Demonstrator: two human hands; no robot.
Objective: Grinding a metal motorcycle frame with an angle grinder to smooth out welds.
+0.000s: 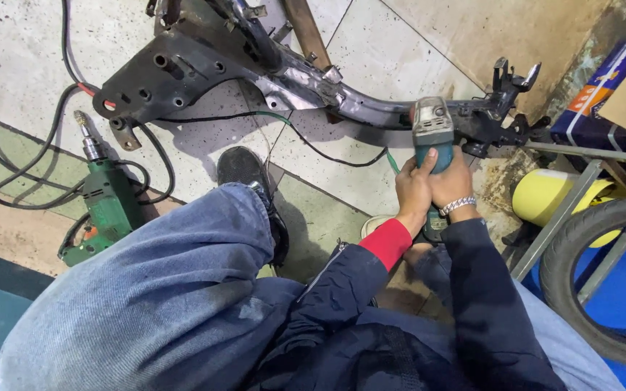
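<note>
Both hands were wrapped around one tool in the head view: a teal angle grinder (432,141), its grey head set against the dark metal frame (291,80) that lay across the tiled floor (23,43). The left hand (412,190), with a red cuff showing at its wrist, closed round the grinder's body from the left side, and the right hand (452,185), wearing a metal bracelet, closed round it just beside, so the two touched. Each grip was fully shut on the tool, with no gap visible between fingers and housing. The grinder met the frame on its tube near the right end, close to a forked bracket (512,76). To do such grinding well, it seemed wise to keep both wrists firm, hold the head steady on the tube, and keep the trailing black cable (327,148) clear of the disc. A green electric drill (106,203) lay well apart on the floor to the left, beyond the person's raised knee. A tyre (603,289) and a yellow roll (545,195) stood to the right
</note>
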